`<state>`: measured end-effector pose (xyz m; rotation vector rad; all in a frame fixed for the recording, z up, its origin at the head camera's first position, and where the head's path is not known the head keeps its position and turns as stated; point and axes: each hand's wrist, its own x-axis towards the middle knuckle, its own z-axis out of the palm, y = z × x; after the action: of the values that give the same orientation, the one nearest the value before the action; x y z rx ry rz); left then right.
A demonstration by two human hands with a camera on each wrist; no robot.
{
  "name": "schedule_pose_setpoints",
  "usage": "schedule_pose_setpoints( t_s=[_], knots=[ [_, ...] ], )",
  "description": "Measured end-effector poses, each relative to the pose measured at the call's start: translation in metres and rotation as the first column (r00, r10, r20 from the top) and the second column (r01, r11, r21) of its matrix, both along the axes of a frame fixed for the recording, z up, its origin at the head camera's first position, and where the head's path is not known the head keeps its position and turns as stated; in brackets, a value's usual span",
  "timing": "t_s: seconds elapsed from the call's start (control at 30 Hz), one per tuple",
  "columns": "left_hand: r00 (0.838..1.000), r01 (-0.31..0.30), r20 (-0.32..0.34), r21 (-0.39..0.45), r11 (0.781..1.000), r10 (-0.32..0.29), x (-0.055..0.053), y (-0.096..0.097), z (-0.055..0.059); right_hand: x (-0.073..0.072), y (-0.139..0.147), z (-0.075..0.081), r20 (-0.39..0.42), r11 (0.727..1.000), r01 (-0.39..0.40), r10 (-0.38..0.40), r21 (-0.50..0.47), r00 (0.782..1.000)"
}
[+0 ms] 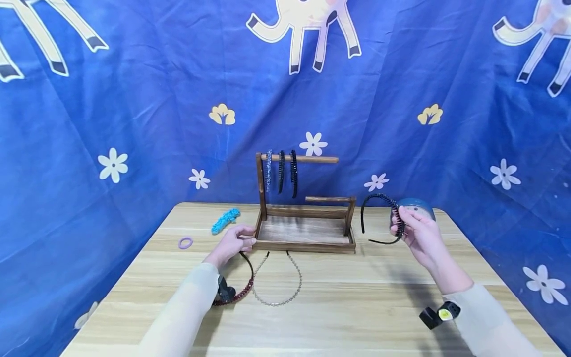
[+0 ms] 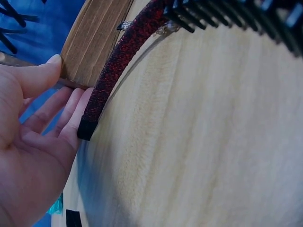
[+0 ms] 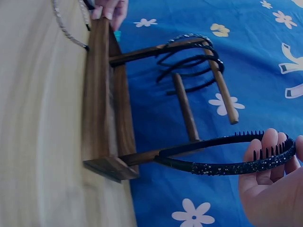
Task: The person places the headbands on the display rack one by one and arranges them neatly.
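Observation:
My right hand [image 1: 419,233] pinches a black headband [image 1: 379,197] above the table's right side. In the right wrist view this headband [image 3: 232,168] shows glittery beads outside and comb teeth inside. The left hand [image 1: 234,243] grips the left front corner of a brown wooden stand [image 1: 308,246], thumb and fingers on either side of the wood. Three headbands hang from the stand's upper bar [image 1: 318,159]: one sparkly blue [image 1: 268,171], two black [image 1: 281,172]. Below my left wrist lies a dark red headband [image 1: 243,292], partly hidden by the wrist camera.
A thin silvery beaded headband [image 1: 300,277] lies before the stand. Left of it are a bright blue bundle [image 1: 225,221] and a purple ring [image 1: 185,242]. A blue round object [image 1: 417,204] stands behind my right hand, partly covered. The stand's shorter bar [image 1: 327,199] holds nothing.

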<state>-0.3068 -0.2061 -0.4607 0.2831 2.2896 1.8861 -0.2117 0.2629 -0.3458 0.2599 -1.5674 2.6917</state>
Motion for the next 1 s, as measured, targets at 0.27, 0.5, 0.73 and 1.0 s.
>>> schedule_pose_setpoints(
  t_s=[0.27, 0.5, 0.73, 1.0],
  knots=[
    [1.000, -0.009, -0.004, -0.015, 1.000, 0.009, 0.000, 0.001, 0.002, -0.014, 0.003, 0.010, 0.023, 0.997, 0.045, -0.044, -0.061, 0.999],
    [1.000, 0.000, -0.004, -0.019, 1.000, 0.000, -0.002, -0.001, -0.002, -0.030, 0.003, 0.018, 0.067, 0.985, 0.035, -0.024, -0.172, 0.997],
    [1.000, 0.003, 0.004, -0.006, 1.000, -0.003, -0.001, -0.001, -0.001, -0.047, -0.001, 0.026, 0.088, 0.978, 0.014, 0.004, -0.207, 0.996],
    [1.000, 0.001, 0.000, 0.015, 1.000, -0.001, 0.001, 0.000, -0.001, -0.069, -0.008, 0.033, 0.082, 0.982, -0.013, 0.029, -0.187, 0.996]
  ],
)
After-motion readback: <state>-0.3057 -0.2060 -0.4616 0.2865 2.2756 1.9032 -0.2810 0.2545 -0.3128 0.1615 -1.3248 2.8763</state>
